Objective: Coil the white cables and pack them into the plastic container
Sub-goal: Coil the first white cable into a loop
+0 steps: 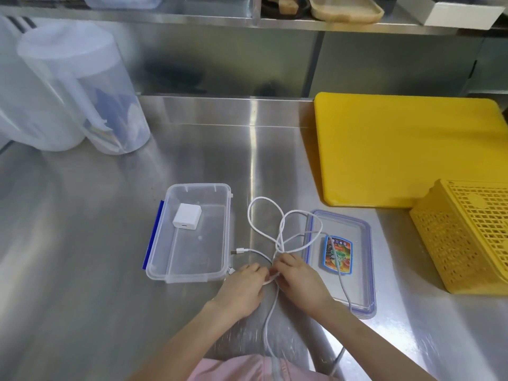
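Together at the near edge of the steel counter (pixel 82 243), the left hand (pixel 242 290) and right hand (pixel 299 281) pinch a white cable (pixel 257 215) where its strands cross. Two loops fan away from the fingers; a tail drops toward the person. How many cables there are cannot be told. One open container (pixel 225 232) lies just left, long axis running away, nearer the left hand, holding one charger (pixel 187 217). One lid (pixel 362 270) sits right.
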A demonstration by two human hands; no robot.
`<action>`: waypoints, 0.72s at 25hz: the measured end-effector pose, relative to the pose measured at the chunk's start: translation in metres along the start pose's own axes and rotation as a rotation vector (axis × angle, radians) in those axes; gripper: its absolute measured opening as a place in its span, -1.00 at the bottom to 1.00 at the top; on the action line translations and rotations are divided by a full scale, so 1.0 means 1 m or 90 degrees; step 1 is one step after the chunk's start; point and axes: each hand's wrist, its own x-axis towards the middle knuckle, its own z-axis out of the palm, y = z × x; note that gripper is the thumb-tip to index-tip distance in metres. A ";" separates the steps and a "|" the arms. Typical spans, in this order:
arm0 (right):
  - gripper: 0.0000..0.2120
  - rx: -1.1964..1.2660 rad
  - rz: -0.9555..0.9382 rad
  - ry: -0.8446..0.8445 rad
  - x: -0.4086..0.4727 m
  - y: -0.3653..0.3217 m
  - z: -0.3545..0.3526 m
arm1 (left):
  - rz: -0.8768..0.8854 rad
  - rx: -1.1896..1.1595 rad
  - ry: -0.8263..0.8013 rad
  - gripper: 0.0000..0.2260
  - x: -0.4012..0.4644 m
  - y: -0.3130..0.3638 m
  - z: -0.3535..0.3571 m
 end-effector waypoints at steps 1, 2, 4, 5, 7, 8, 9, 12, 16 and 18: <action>-0.77 0.003 -0.003 0.008 -0.001 0.000 0.000 | 0.003 -0.009 0.011 -0.79 0.001 0.000 0.001; -0.77 0.006 -0.003 0.013 -0.002 0.000 -0.001 | 0.005 -0.022 0.021 -0.79 0.001 0.000 0.000; -0.78 0.016 -0.015 0.035 -0.004 -0.002 -0.006 | 0.010 -0.051 0.049 -0.81 0.002 -0.001 -0.003; -0.80 0.019 -0.026 0.048 -0.004 -0.003 -0.011 | 0.014 -0.065 0.064 -0.81 0.002 -0.001 -0.006; -0.82 0.023 -0.042 0.065 -0.005 -0.003 -0.023 | 0.031 -0.106 0.103 -0.83 0.002 -0.002 -0.014; -0.82 0.036 -0.043 0.073 -0.005 -0.004 -0.030 | 0.044 -0.135 0.124 -0.84 0.001 -0.001 -0.020; -0.81 0.062 -0.043 0.083 -0.005 -0.005 -0.038 | 0.057 -0.166 0.145 -0.86 -0.001 -0.001 -0.027; -0.78 0.139 -0.054 0.124 -0.002 -0.011 -0.059 | 0.091 -0.248 0.201 -0.91 -0.001 0.000 -0.053; -0.83 0.199 -0.071 0.194 0.006 -0.018 -0.083 | 0.093 -0.367 0.251 -0.89 -0.002 0.004 -0.082; -0.86 0.193 -0.077 0.237 0.011 -0.022 -0.093 | 0.095 -0.421 0.279 -0.81 -0.004 0.008 -0.096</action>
